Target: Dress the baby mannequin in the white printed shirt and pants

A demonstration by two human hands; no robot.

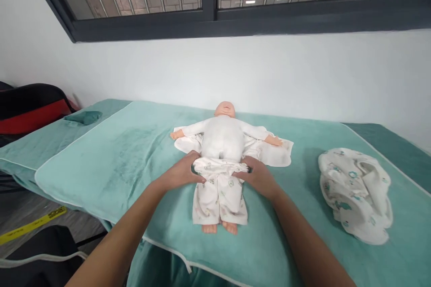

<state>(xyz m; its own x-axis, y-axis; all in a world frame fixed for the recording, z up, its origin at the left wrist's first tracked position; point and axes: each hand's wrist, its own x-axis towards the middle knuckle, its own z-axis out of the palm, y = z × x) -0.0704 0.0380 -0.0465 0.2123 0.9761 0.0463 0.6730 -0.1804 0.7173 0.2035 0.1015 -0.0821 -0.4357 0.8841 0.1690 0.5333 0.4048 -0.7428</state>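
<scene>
A baby doll (223, 136) with a white cloth body lies on its back, head toward the wall and arms spread. White printed baby pants (219, 193) cover its legs, with the bare feet showing below the cuffs. My left hand (185, 170) grips the waistband at the doll's hip on the left. On the other side, my right hand (257, 175) pinches the same waistband. Both thumbs lie over the front of the pants, and some fingertips are hidden behind the fabric. Beneath the doll's arms and back a white garment (274, 151) is spread open.
A crumpled white printed cloth (355, 195) lies to the right on the green bed cover (101, 157). Behind the bed is a white wall with a dark-framed window (210, 27). A black and red bag (33, 110) stands at the far left.
</scene>
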